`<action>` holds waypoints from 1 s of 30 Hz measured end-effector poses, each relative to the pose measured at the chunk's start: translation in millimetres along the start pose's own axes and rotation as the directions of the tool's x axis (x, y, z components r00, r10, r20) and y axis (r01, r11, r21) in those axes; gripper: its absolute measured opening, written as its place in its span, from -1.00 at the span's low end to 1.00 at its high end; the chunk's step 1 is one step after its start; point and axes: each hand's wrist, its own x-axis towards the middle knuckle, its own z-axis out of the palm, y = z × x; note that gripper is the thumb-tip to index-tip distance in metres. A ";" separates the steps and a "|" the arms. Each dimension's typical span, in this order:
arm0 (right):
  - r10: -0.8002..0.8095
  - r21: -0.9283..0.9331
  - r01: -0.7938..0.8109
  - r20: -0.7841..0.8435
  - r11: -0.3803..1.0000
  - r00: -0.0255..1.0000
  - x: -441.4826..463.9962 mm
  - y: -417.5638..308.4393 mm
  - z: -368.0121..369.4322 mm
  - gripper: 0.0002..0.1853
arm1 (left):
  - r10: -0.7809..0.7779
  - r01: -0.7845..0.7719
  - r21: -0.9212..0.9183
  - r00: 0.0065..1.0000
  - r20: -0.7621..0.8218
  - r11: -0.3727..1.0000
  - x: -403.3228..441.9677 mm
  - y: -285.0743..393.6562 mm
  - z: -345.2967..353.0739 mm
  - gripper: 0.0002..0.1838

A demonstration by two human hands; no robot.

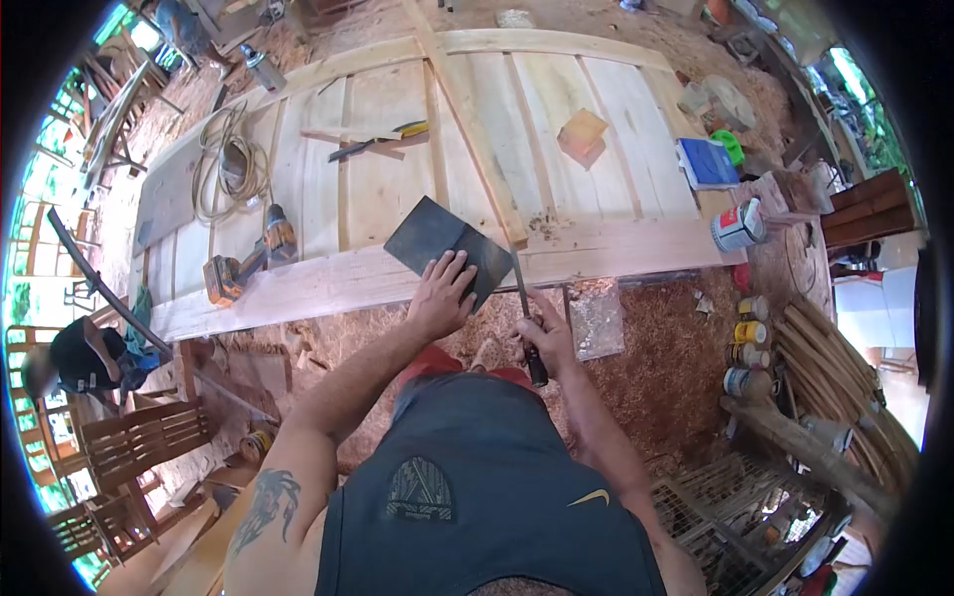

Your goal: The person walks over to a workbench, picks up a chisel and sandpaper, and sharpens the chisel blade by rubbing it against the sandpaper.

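Your left hand [444,290] spread flat on a dark sheet [429,230], near edge of the wooden panel [636,248], your right hand [547,340] gripping a slim tool [523,283]

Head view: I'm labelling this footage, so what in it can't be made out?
Underside of the dark sheet, head view: faces away from the camera.
Part of the tool's handle, head view: behind the right hand.
Small print on the white tin, head view: too small to read.
Head of the standing person, head view: cut off by the top edge.
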 end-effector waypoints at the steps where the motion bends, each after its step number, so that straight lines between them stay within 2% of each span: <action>1: 0.006 0.146 -0.010 0.032 0.989 0.999 -0.3 -15.2 1.3 -0.29 | -0.001 0.001 0.001 1.000 0.003 1.000 0.0 -0.3 0.4 -0.41; 3: 0.022 0.390 -0.064 0.110 0.919 0.994 1.4 -27.3 -1.6 -0.25 | -0.002 0.002 -0.001 1.000 0.002 1.000 1.0 0.0 1.7 -0.41; 6: -0.068 0.689 -0.146 0.273 0.710 0.959 2.7 -26.6 -3.6 -0.25 | -0.006 0.006 -0.006 1.000 -0.017 1.000 -0.4 -0.3 4.6 -0.41; 9: -0.095 0.778 -0.202 0.318 0.595 0.943 -0.8 -26.9 -1.3 -0.22 | 0.000 0.000 -0.012 0.999 -0.035 1.000 -1.5 -1.9 6.8 -0.42; 12: -0.120 0.766 -0.188 0.327 0.615 0.937 0.9 -24.5 -1.1 -0.24 | -0.005 0.004 -0.022 0.999 -0.037 1.000 -1.4 -0.8 5.6 -0.41; 21: 0.026 0.686 -0.121 0.147 0.718 0.989 8.8 -10.4 -2.4 -0.29 | -0.007 0.007 -0.016 0.999 -0.036 1.000 -1.5 0.1 5.2 -0.41; 27: 0.072 0.626 -0.146 0.143 0.766 0.987 14.8 -7.7 -0.6 -0.41 | -0.007 0.006 -0.013 0.999 -0.033 1.000 -0.8 1.8 1.7 -0.41; 29: 0.086 0.267 -0.080 -0.012 0.960 0.996 22.0 -4.8 5.5 -0.46 | -0.008 0.007 -0.016 0.999 -0.035 1.000 -1.6 2.5 1.4 -0.41; 30: 0.068 0.063 -0.063 -0.089 0.996 0.994 24.9 -0.9 8.9 -0.49 | -0.008 0.007 -0.013 0.999 -0.036 1.000 -1.9 2.1 2.2 -0.41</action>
